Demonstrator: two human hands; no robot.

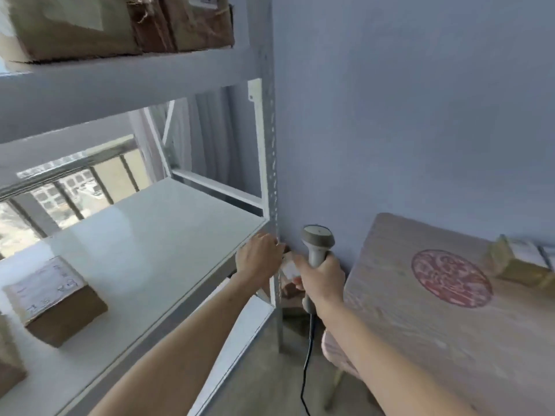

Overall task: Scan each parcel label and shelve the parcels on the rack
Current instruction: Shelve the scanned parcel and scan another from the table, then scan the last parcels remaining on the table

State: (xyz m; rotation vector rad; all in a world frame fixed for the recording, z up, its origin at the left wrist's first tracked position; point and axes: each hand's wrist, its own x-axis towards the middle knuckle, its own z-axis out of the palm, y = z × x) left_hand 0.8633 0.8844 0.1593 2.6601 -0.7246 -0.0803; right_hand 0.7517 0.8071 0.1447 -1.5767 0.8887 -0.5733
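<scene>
The right hand (321,276) is wrapped round the grip of a grey barcode scanner (317,246), head up, its cable (306,364) hanging to the floor. The left hand (259,256) is just beside it, at the front right corner of the rack (271,139), fingers curled over a small brown parcel (289,273) w/ a white label; the parcel sits between the two hands, mostly hidden, touching both. Can't tell exactly how the left fingers hold it, but they look closed on it. On the middle shelf (156,235), well to the left, a labelled box (55,298) lies alone. More brown parcels (120,22) on the shelf above. To the right, a wooden table (435,325) w/ a red round mark (451,277) and another parcel (519,261) near its far edge.
</scene>
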